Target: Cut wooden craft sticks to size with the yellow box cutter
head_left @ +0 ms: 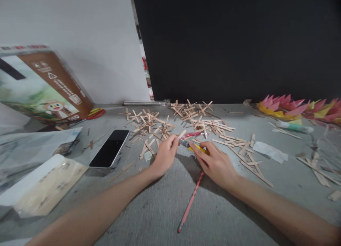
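My left hand [164, 155] pinches the end of a small wooden stick [182, 134] on the grey table. My right hand [214, 162] grips a yellow utility knife [195, 148], its tip meeting the stick between the two hands. A pink pencil [190, 202] lies on the table under my right wrist. Several wooden stick crosses [149, 123] lie spread behind my hands.
A black phone [109, 153] lies left of my left hand. A brown box [45, 86] leans at far left, with paper sheets [45, 183] in front. Pink and yellow paper flowers [282, 107], a glue tube [294, 126] and loose sticks [255, 169] lie right.
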Demonstrator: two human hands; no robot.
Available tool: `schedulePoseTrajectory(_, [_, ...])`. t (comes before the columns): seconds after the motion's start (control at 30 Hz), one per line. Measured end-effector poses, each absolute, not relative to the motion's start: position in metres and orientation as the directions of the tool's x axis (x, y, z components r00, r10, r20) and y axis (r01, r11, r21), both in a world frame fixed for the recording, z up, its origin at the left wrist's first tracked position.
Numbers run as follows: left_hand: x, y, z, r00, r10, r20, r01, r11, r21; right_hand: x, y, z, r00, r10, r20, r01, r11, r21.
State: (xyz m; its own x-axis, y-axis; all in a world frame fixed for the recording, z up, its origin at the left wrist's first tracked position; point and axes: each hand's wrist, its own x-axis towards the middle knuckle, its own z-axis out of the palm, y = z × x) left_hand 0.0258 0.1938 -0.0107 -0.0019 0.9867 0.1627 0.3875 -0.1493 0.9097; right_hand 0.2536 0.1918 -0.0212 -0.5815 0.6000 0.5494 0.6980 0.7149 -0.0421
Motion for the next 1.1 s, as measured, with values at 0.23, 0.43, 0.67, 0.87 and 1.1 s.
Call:
schedulePoseTrajectory(0.23, [0.0268, 0.1966, -0.0099, 0.010, 0.997, 0.079, 0.268, -0.079, 0.960, 0.2531, 0.1918, -0.0202, -0.601, 0.595, 0.533, 0.696, 0.718, -0.016])
schedulePoseTrajectory(0.43, [0.0269, 0.1985, -0.0111, 0.032, 0.999, 0.000, 0.128, -0.004, 0.992, 0.2533, 0.1919, -0.0188, -0.612, 0.582, 0.536, 0.688, 0.725, -0.002])
schedulePoseTrajectory(0.67, [0.0283, 0.1938, -0.0124, 0.033, 0.999, -0.013, 0.188, 0.006, 0.982, 0.2558, 0.1985, -0.0214, -0.464, 0.641, 0.612, 0.739, 0.661, -0.131])
schedulePoseTrajectory(0.87, [0.0288, 0.1945, -0.0142, 0.022, 0.999, 0.039, 0.228, -0.043, 0.973, 0.2542, 0.1961, -0.0173, -0.504, 0.652, 0.566, 0.639, 0.723, -0.264])
schedulePoseTrajectory(1.1, [0.0274, 0.1953, -0.0183, 0.010, 0.994, 0.110, 0.252, -0.109, 0.962, 0.2558, 0.1934, -0.0155, -0.566, 0.624, 0.539, 0.557, 0.771, -0.309])
